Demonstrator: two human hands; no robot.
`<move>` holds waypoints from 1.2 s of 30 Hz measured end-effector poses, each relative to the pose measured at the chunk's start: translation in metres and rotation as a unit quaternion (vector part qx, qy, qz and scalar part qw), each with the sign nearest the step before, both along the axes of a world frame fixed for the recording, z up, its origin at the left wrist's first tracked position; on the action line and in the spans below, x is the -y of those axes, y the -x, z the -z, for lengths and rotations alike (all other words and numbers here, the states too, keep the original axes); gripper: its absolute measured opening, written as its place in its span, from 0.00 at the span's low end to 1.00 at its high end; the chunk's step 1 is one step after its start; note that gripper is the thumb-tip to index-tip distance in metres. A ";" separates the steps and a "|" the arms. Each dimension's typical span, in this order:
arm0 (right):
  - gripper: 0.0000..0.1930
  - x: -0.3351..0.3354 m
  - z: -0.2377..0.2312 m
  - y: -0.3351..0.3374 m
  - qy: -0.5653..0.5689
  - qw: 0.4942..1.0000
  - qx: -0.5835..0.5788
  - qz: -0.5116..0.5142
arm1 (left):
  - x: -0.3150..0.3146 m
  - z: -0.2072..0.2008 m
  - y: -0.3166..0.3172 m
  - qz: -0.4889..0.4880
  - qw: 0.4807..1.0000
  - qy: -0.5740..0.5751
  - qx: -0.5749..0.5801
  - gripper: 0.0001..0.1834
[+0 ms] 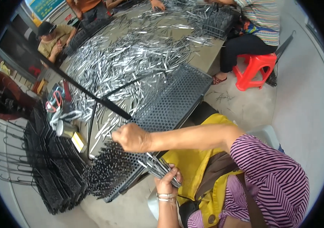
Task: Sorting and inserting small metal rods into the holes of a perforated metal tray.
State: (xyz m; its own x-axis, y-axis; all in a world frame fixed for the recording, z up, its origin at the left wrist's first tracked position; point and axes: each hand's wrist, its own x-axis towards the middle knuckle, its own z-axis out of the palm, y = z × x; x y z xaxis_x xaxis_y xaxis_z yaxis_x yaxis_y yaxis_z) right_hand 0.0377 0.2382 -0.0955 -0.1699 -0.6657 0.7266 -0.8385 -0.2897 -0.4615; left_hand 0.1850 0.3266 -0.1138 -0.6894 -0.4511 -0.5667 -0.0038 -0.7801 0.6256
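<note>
My left hand (167, 181), with bangles at its wrist, is closed around a bundle of thin silvery metal strips (152, 164), whose ends stick out past the fingers. My right hand (133, 137) is closed in a fist above the near part of a black perforated rack (165, 99). What its fingers hold, if anything, is hidden. Just below and left of this fist, many dark, thin pieces stand densely upright (107, 169) in the rack. A black bar (108, 104) runs down from the upper left and ends close to the right hand.
Loose metal strips (127, 57) cover the table. At left stand stacked black racks with hooks (55, 167), a metal can (65, 128), a yellow-and-white box (78, 142) and scissors (54, 99). Co-workers sit around the table. A red stool (253, 70) stands at right.
</note>
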 end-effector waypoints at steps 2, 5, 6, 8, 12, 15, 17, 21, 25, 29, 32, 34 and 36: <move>0.10 0.001 0.002 0.004 0.008 1.000 0.023 0.004 | -0.001 -0.001 0.000 -0.008 1.000 0.016 0.011 0.13; 0.09 0.002 0.002 0.012 0.039 0.998 0.039 -0.008 | 0.001 0.003 0.003 -0.012 1.000 0.006 0.008 0.13; 0.09 0.001 0.001 0.014 0.045 0.998 0.050 -0.010 | 0.001 0.003 0.004 -0.011 1.000 0.008 0.006 0.13; 0.07 -0.004 -0.003 0.024 0.060 0.996 0.068 0.006 | 0.002 0.002 0.011 0.003 1.000 0.010 -0.001 0.13; 0.06 -0.004 -0.015 0.022 0.043 0.990 0.135 0.000 | 0.002 0.000 0.006 -0.005 1.000 0.019 -0.023 0.12; 0.06 -0.002 -0.011 0.023 0.044 0.993 0.110 -0.004 | 0.002 -0.001 0.006 -0.019 0.999 0.007 -0.034 0.09; 0.07 -0.003 -0.005 0.024 0.037 0.995 0.094 -0.001 | 0.001 -0.003 0.007 -0.017 0.999 -0.004 -0.030 0.09; 0.09 -0.008 -0.003 0.019 0.026 0.999 0.023 -0.022 | 0.000 -0.003 0.006 -0.016 0.999 -0.011 -0.035 0.09; 0.09 -0.008 -0.005 0.018 0.030 0.997 -0.029 -0.058 | -0.001 -0.001 0.006 -0.012 0.999 -0.014 -0.032 0.09; 0.11 -0.003 -0.015 0.019 0.012 0.994 -0.024 -0.108 | -0.001 -0.001 0.007 0.005 1.000 0.007 -0.016 0.11; 0.12 0.007 -0.023 0.022 -0.125 0.984 -0.071 -0.104 | 0.001 0.000 0.007 -0.006 0.999 -0.001 -0.041 0.09; 0.13 0.000 -0.022 0.020 -0.129 0.986 -0.058 -0.092 | 0.001 0.000 0.006 -0.009 0.999 -0.001 -0.040 0.09; 0.12 -0.011 -0.019 0.019 -0.168 0.983 -0.014 -0.070 | 0.003 0.000 0.005 -0.017 0.999 -0.007 -0.040 0.10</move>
